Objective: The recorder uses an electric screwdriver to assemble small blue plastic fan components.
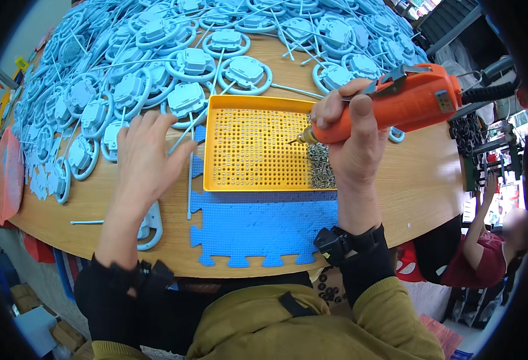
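My right hand (360,138) is wrapped round an orange electric screwdriver (411,102). Its bit points left, over a yellow tray (210,150) with rows of small holes. A pile of small screws (319,168) fills the tray's right end, partly behind my right hand. To the left of the tray, my left hand (147,156) has its fingers apart and holds nothing visible, near the edge of the heaped light-blue plastic parts (129,90). Another light-blue part (153,228), with a ring and rod, lies partly under my left forearm.
A blue foam mat (264,228) lies beneath the tray on the wooden table (420,180). Light-blue parts heap across the table's far side. A red-pink basket (9,174) stands at the left edge. Another person (483,252) is at the right. A black cable (489,92) trails from the screwdriver.
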### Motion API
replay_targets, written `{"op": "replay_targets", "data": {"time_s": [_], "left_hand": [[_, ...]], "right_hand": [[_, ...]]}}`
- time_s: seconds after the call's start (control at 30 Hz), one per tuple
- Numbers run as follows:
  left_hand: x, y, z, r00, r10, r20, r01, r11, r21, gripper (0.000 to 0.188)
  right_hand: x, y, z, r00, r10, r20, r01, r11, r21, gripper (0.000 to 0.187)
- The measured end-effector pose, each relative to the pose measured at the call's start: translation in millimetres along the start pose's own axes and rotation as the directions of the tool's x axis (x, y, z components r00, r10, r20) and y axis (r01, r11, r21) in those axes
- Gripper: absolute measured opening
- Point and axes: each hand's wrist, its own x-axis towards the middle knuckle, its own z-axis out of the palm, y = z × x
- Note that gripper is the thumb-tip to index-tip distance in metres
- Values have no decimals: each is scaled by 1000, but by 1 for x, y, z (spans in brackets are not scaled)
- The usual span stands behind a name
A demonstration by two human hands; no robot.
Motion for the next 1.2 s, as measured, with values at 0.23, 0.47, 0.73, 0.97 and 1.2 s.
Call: {"op": "replay_targets", "data": {"time_s": [0.23, 0.47, 0.73, 0.97, 1.2], "left_hand": [[32, 2, 44, 998, -7, 62, -3, 987, 158, 21], [23, -11, -5, 967, 13, -255, -85, 958, -273, 7], [-112, -8, -95, 972, -22, -235, -152, 706, -692, 18], [-183, 33, -52, 991, -12, 131, 37, 981, -188, 21], [-153, 64, -64, 980, -193, 52, 196, 979, -64, 53]], "right_hand": [[2, 6, -1, 996, 59, -74, -61, 998, -32, 26], [2, 7, -1, 997, 63, -47, -64, 998, -23, 28], [1, -29, 0, 998, -57, -10, 57, 998, 17, 39], [-22, -49, 25, 993, -55, 105, 43, 993, 110, 51], [-40, -47, 63, 971, -8, 239, -21, 992, 122, 53]]}}
